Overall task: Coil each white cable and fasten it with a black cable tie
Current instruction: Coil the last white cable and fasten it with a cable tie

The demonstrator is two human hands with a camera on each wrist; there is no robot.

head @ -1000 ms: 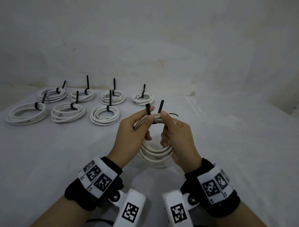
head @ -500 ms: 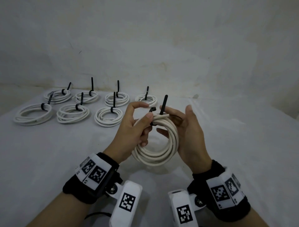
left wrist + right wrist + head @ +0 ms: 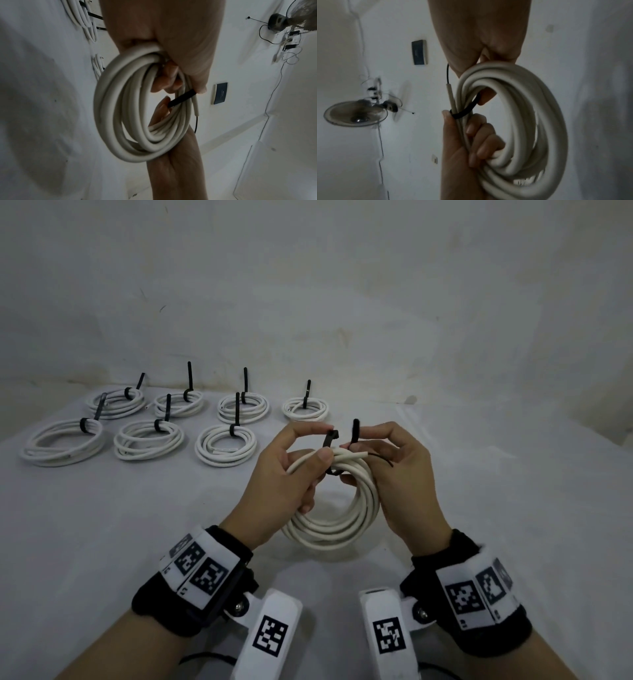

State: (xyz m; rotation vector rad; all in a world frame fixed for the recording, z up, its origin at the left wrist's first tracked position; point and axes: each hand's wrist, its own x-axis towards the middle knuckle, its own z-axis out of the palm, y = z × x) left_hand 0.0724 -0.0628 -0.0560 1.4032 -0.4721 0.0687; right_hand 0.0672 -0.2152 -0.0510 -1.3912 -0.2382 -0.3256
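Left hand (image 3: 284, 474) grips the coil (image 3: 337, 529), right hand (image 3: 394, 470) pinches the tie (image 3: 354, 433): thread tail through head squarely, then cinch.

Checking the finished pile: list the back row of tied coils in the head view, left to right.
First coil → second coil → third coil → fourth coil, each on the white cloth, its black tie tail sticking up.

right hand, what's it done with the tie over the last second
The right hand let go and spread its fingers half a second ago, then pinched the black cable tie by its tail again. The left hand kept gripping the white coil. The seven tied coils stayed put.
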